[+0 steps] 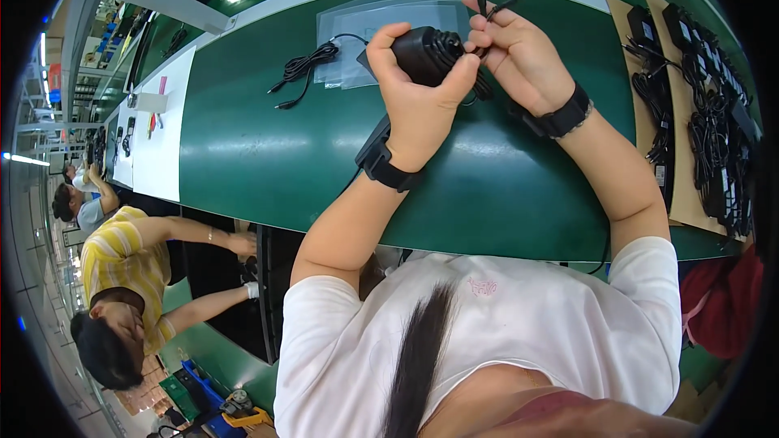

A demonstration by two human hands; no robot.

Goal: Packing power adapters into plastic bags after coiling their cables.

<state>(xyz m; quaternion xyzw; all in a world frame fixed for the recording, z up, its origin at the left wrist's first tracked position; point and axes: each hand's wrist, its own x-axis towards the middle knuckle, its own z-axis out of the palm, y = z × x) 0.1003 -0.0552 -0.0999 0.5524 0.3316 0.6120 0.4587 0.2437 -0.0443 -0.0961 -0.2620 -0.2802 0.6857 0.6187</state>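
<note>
My left hand (414, 93) is wrapped round a black power adapter (422, 55), raised above the green table. The adapter's cable is coiled in a tight bundle at its right side. In my right hand (523, 61) I pinch the cable, and two cable ends with plugs (495, 6) stick up between the fingers. Behind the adapter, clear plastic bags (357, 20) lie in an overlapping stack. A second black adapter cable (307, 65), tied in a bundle, rests at their left edge, with two plug ends pointing left. Black bands are on both my wrists.
The green table (268, 154) spans the view. Cardboard trays (686, 138) with rows of black adapters (710, 130) lie at the right. A white sheet (162, 146) bearing small items covers the left end. A co-worker in a yellow striped shirt (126, 243) handles a black bin at lower left.
</note>
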